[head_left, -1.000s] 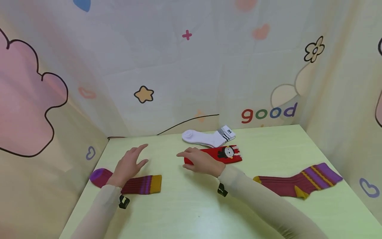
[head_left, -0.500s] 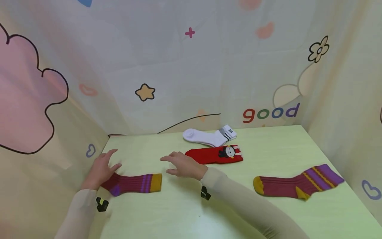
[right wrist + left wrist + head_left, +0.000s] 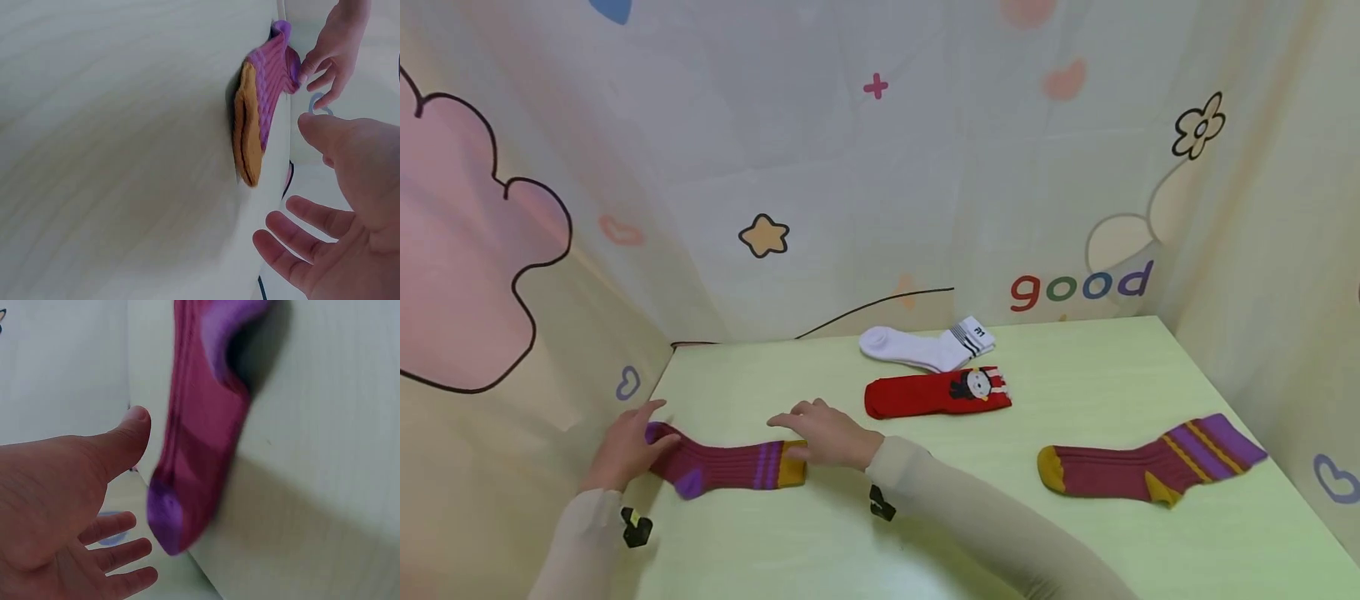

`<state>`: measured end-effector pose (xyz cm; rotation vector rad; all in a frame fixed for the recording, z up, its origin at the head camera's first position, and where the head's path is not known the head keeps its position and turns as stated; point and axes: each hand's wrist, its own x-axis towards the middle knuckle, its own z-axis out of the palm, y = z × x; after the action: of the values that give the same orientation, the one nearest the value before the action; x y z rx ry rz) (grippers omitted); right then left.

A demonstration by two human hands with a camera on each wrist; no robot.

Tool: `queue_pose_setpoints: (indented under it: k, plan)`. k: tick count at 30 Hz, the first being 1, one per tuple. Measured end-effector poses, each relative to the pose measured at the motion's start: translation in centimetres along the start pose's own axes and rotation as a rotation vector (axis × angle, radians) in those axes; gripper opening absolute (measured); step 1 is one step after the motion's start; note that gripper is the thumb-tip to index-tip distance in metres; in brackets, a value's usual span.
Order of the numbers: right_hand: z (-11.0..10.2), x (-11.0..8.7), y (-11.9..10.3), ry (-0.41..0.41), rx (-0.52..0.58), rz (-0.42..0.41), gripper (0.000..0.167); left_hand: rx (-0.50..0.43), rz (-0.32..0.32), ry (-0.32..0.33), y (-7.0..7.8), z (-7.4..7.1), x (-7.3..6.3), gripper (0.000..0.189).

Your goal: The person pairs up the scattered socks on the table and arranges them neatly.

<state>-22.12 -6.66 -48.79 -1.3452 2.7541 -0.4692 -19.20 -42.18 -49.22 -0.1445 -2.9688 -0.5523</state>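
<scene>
A maroon sock (image 3: 722,465) with a purple toe and heel and a mustard cuff lies flat at the left of the table. Over its toe end is my left hand (image 3: 625,446), thumb and fingers spread apart; the left wrist view has the purple toe (image 3: 165,515) just beyond the fingertips. At the other end my right hand (image 3: 827,433) hovers by the cuff, its thumb overlapping the mustard band in the head view. From the right wrist, the cuff opening (image 3: 249,131) shows a gap from the relaxed fingers (image 3: 294,250). Neither hand holds anything.
A red sock (image 3: 917,394) with a cartoon figure lies mid-table, behind my right hand. Against the back edge is a white sock (image 3: 917,348) with black stripes. Another maroon sock (image 3: 1105,471), with mustard toe and heel, lies at the right. Printed curtains (image 3: 850,183) enclose the table.
Both hands have moved left and down: the left from over the sock's middle to its toe end, the right from above the red sock to the mustard cuff. The socks stay put.
</scene>
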Motion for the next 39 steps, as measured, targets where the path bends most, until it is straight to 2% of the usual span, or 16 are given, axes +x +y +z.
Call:
queue_pose_setpoints:
  k: [8,13,21,39]
  plan:
    - [1.5,0.9,-1.3,-0.019,-0.1,-0.025,0.054,0.03,-0.008,-0.01,-1.8,0.5,0.0,0.064]
    - [2.5,1.3,-1.6,-0.011,-0.171,-0.049,0.052,0.017,-0.017,-0.024,-2.5,1.0,0.0,0.06]
    - [3.0,1.1,-2.0,-0.022,-0.22,-0.052,0.048,0.033,-0.006,-0.045,-2.4,1.1,0.2,0.054]
    - [3.5,0.9,-2.3,0.008,-0.22,-0.06,0.035,0.06,0.008,-0.061,-2.2,1.2,0.7,0.04]
